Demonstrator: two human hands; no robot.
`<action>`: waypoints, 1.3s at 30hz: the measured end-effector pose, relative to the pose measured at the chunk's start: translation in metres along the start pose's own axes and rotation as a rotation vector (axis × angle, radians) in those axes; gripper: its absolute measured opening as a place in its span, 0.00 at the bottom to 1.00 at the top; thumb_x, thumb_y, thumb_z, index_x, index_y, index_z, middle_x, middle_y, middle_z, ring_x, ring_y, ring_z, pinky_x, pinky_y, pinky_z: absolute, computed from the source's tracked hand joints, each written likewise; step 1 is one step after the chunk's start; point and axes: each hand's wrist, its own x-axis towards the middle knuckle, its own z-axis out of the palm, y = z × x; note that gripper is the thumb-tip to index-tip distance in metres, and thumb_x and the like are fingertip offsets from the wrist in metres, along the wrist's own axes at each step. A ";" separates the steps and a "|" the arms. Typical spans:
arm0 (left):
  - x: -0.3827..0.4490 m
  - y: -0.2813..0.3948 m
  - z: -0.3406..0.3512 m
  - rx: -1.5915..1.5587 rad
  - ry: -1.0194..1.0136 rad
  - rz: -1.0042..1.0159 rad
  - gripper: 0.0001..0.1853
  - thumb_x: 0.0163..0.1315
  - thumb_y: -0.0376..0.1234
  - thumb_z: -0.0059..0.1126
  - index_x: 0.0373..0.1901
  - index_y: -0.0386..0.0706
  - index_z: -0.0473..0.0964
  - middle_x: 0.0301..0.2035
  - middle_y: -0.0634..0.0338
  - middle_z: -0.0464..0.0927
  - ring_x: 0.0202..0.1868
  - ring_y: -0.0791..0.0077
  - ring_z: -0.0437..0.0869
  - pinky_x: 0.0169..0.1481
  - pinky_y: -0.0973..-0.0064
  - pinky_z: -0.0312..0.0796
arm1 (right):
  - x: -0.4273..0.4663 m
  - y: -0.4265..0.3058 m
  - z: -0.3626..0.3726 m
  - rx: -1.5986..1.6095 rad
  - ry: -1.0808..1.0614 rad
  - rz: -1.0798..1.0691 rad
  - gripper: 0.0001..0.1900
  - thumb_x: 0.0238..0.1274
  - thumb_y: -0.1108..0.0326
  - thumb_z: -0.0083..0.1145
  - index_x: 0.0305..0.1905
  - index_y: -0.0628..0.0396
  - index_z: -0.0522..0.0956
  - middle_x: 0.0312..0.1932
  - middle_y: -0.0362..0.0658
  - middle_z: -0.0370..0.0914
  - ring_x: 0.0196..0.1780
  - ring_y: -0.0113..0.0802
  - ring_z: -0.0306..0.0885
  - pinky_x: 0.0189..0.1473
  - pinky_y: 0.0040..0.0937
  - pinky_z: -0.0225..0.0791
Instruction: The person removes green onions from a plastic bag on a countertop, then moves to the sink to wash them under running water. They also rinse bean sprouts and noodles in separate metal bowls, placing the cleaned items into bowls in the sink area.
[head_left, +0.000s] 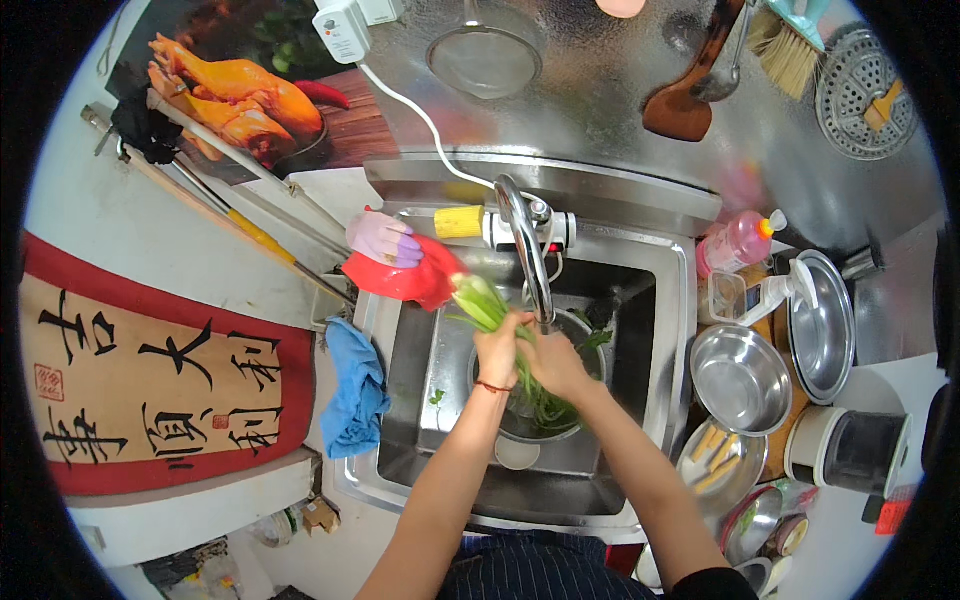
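A bunch of leafy green vegetables with pale stalks (480, 302) is held over a metal sink (450, 484), its pale ends towards the upper left. My left hand (501, 352) grips the stalks, and a red cord circles that wrist. My right hand (553, 364), somewhat blurred, lies against the bunch just beside it, below the spout of the chrome faucet (517, 225); its fingers are partly hidden. Beneath both hands a round metal basin (517, 437) stands in the sink, with green leaves hanging into it. A small leaf sprig (437, 397) lies on the sink's left part.
A red plastic bag (405, 277) and a purple-white rubber glove (384, 240) lie at the sink's upper left corner. A blue cloth (352, 390) drapes over the left rim. Metal bowls (741, 380), a pink detergent bottle (735, 240) and a white-handled plastic scoop or brush (772, 296) stand at the right.
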 end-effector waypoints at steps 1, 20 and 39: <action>0.003 0.005 0.002 -0.026 -0.010 -0.004 0.04 0.56 0.26 0.59 0.33 0.36 0.74 0.26 0.57 0.79 0.28 0.73 0.80 0.33 0.75 0.73 | 0.001 -0.001 0.000 0.038 -0.018 0.028 0.15 0.64 0.59 0.46 0.43 0.61 0.76 0.28 0.58 0.77 0.34 0.59 0.76 0.38 0.49 0.67; 0.012 0.026 -0.003 -0.007 0.031 0.074 0.08 0.56 0.26 0.59 0.36 0.36 0.72 0.27 0.60 0.75 0.27 0.74 0.77 0.34 0.75 0.70 | -0.013 0.051 -0.011 0.803 0.475 0.210 0.22 0.76 0.54 0.38 0.41 0.60 0.79 0.31 0.38 0.73 0.33 0.25 0.66 0.38 0.26 0.61; -0.006 0.036 0.006 -0.353 -0.289 -0.286 0.14 0.61 0.31 0.59 0.48 0.42 0.71 0.37 0.59 0.78 0.38 0.70 0.80 0.43 0.70 0.74 | 0.003 -0.014 -0.051 0.664 -0.510 0.114 0.12 0.50 0.65 0.64 0.23 0.61 0.75 0.14 0.40 0.73 0.19 0.26 0.73 0.24 0.26 0.65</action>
